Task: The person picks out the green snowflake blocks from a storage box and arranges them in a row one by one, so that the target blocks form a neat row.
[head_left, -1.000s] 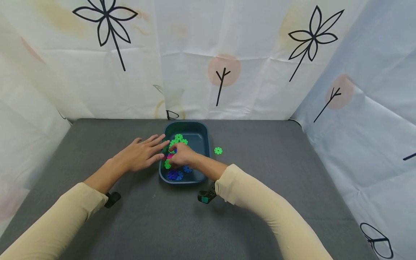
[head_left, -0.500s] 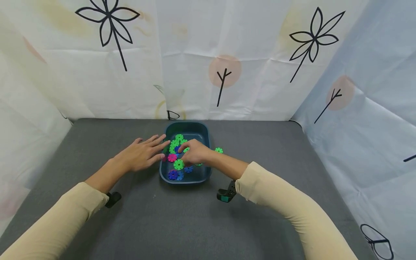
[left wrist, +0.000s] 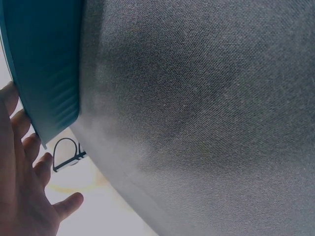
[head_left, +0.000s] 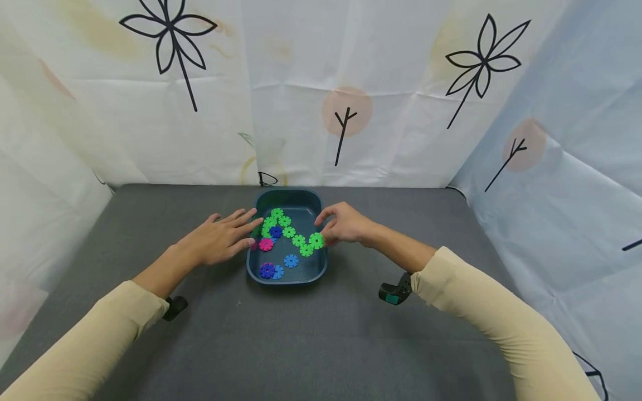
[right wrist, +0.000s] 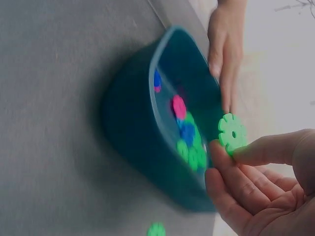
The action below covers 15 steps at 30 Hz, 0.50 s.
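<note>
My right hand [head_left: 348, 224] pinches a green notched plastic disc [right wrist: 233, 133] between thumb and fingertips, above the right rim of the dark teal tray [head_left: 287, 280]. With its fingers spread and straight, my left hand [head_left: 215, 238] rests at the tray's left rim, and in the left wrist view its fingertips [left wrist: 32, 142] lie along that rim. Inside the tray lie several more green discs [head_left: 284, 221], a pink disc [head_left: 266, 244], a dark blue disc [head_left: 276, 231] and a lighter blue disc [head_left: 291, 260].
A loose green disc [right wrist: 156, 229] lies on the grey cloth-covered table [head_left: 251, 340] beside the tray, hidden behind my right hand in the head view. Patterned fabric [head_left: 296, 83] hangs behind the table and along its sides.
My right hand has moved from the left part of the tray rightward to its right rim, carrying a green disc. The left hand has stayed at the left rim.
</note>
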Motion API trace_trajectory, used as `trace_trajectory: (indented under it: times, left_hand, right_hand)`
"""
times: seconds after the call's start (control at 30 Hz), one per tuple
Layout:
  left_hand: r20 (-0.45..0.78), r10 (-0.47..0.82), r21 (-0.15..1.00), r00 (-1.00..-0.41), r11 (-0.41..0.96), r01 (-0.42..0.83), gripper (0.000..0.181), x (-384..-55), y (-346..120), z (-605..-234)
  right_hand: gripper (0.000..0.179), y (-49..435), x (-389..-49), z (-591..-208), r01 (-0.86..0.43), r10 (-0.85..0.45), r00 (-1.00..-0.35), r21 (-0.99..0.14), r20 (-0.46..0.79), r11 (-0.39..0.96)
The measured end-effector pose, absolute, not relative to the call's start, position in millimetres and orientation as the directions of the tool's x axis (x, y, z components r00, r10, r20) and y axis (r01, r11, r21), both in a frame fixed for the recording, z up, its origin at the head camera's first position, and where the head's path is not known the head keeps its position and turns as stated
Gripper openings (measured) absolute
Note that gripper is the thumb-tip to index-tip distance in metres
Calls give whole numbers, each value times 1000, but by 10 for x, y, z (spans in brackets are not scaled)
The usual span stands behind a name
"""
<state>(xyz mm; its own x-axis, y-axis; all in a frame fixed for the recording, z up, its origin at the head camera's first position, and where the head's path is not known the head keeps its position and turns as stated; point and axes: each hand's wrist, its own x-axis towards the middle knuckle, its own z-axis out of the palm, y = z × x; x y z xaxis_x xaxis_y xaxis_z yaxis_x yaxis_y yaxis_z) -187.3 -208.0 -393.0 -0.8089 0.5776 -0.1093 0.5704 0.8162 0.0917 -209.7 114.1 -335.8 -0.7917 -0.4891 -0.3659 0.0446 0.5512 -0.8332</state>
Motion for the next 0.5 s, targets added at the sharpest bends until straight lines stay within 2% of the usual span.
trace_trajectory:
  times: [0.23, 0.5]
  left_hand:
    - [-105, 582, 92, -806, 813, 575, 62, -1872, -2081, -3930]
    - [-116, 577, 93, -809, 817, 569, 63, -1880, -2082, -3933]
  right_hand:
    - [30, 1509, -2190, -3441, 83, -382, -858, -827, -343, 556]
    - [35, 1795, -2277, -3742, 165, -225, -913, -812, -341, 560]
